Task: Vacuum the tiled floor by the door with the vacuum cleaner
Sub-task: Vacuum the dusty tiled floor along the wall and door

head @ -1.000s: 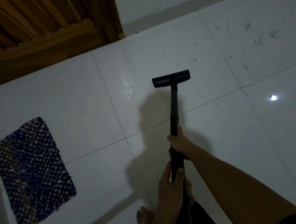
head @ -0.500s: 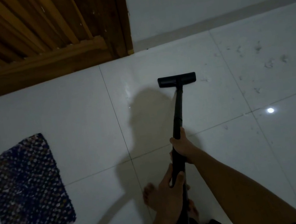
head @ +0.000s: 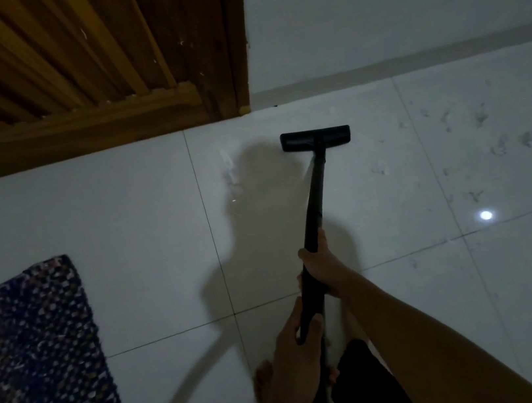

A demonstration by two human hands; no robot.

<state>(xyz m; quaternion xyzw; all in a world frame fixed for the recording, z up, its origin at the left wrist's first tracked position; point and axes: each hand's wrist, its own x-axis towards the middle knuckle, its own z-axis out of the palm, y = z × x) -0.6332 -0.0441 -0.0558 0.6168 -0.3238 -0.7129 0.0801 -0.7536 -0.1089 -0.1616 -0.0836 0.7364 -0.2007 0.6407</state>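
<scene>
The vacuum cleaner (head: 315, 200) is set with its black floor head (head: 315, 138) flat on the tiled floor (head: 140, 199), near the wooden door (head: 66, 75). Its wand is gripped by the right hand (head: 319, 264) nearer the head and by the left hand (head: 295, 348) behind it. Scattered debris (head: 498, 146) is seen to the right and a woven mat (head: 36, 360) to the left.

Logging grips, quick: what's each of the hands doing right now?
Left hand: gripping the vacuum wand, lower down.
Right hand: gripping the wand higher up.
</scene>
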